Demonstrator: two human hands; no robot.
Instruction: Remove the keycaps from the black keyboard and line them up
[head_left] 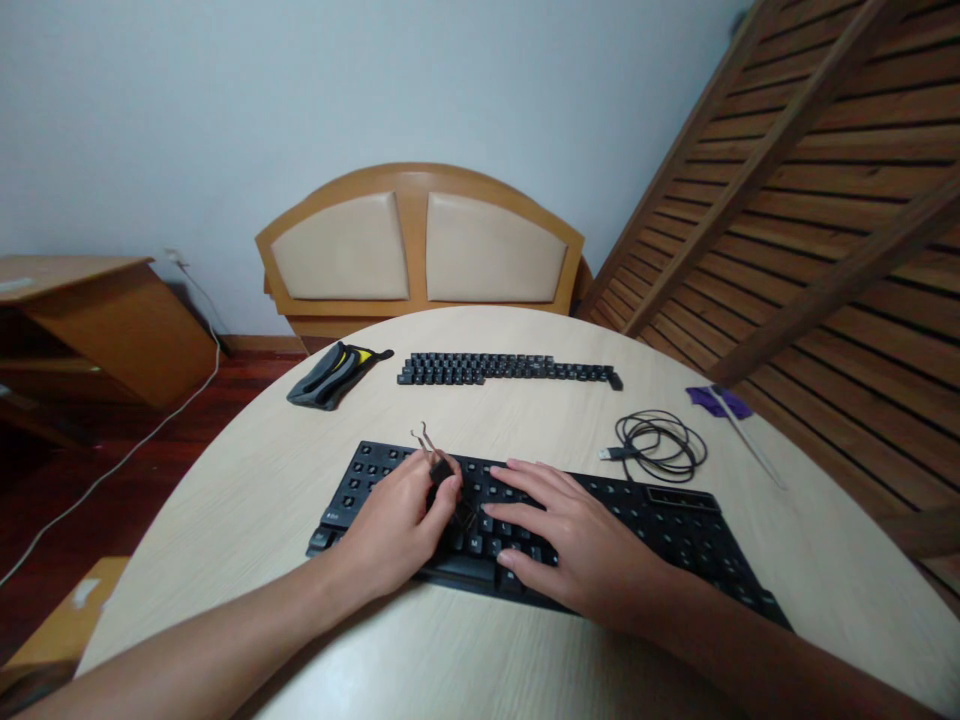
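Observation:
A black keyboard (652, 530) lies in front of me on the round table, many of its keycaps off and bare switch spots showing. Some keycaps remain in the lower middle rows. My left hand (401, 510) is closed around a keycap puller (439, 470) with a dark handle. Two hooked wires stick up from its top, and thin wires show below, over the keys. Whether those lower wires grip a keycap I cannot tell. My right hand (566, 530) lies spread over the keyboard's middle, fingertips on or just above the keys, holding nothing.
Behind the keyboard, loose black keycaps (510, 368) stand in close rows. A grey and yellow cloth-like item (337, 375) lies at the back left. A coiled USB cable (660, 450), a purple cloth (716, 400) and a thin stick (750, 440) are on the right.

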